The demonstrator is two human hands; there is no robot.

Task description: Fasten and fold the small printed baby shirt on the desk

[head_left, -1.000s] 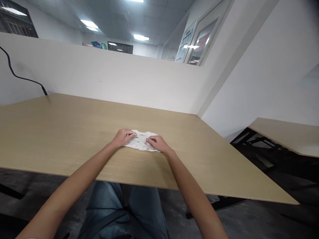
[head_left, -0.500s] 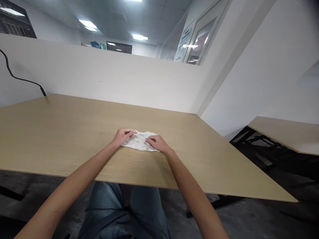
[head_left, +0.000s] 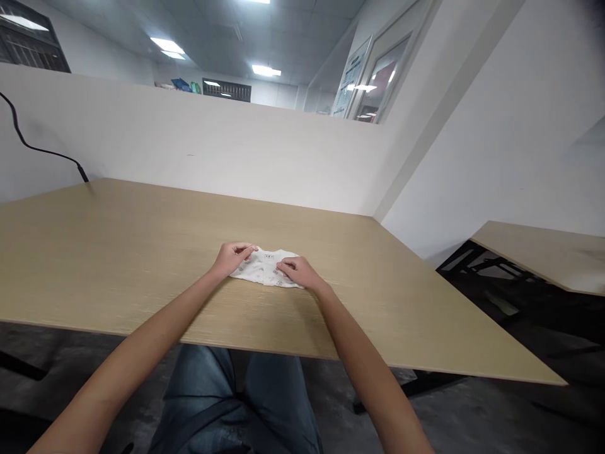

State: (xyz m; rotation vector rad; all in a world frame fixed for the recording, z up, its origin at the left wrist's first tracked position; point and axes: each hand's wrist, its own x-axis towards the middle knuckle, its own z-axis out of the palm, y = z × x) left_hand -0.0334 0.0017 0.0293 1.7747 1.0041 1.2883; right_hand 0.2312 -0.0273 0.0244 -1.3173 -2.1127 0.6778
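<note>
A small white baby shirt [head_left: 265, 271] with a scattered grey print lies folded on the wooden table [head_left: 142, 265]. Its neckline faces away from me, and a small dark printed mark shows just inside it. At the left end of the neckline, the thumb and fingertips of my left hand [head_left: 235, 255] are closed on the cloth's edge. My right hand [head_left: 299, 270] lies over the right part of the shirt, with its fingers curled and its fingertips pinched on the fabric. Both hands hide the shirt's outer ends.
A white partition wall [head_left: 227, 148] stands along the table's far edge. On the left, a black cable [head_left: 47, 151] hangs down to the tabletop. A second table [head_left: 543, 252] is at the right. My legs in jeans [head_left: 236, 403] are under the near edge.
</note>
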